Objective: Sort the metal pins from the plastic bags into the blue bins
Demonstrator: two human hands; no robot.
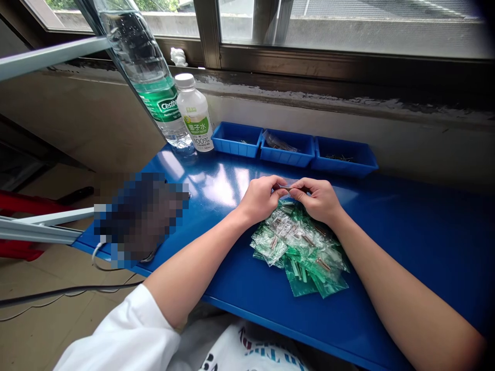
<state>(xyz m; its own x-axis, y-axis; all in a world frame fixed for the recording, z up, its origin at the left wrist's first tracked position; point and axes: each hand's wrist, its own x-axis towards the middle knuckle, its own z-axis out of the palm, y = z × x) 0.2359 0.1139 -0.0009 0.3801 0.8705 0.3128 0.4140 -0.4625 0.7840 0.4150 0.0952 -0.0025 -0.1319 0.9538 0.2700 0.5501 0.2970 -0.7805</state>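
Observation:
Both my hands meet above the far end of a heap of small bags. My left hand (263, 198) pinches one side of a small plastic bag (286, 186) between thumb and fingers. The other side is gripped by my right hand (317, 198), also closed. Little of that bag shows between the fingertips, and its contents cannot be made out. Below my hands lies the heap of clear and green bags (299, 252), with small metal pins or screws inside several of them.
Three blue bins (286, 157) with small parts line the wall. Left of them stand a white coconut water bottle (196, 116) and a large water bottle (154, 87). A blurred-out dark object (143, 219) lies at the left of the blue table (216, 247), near a cable.

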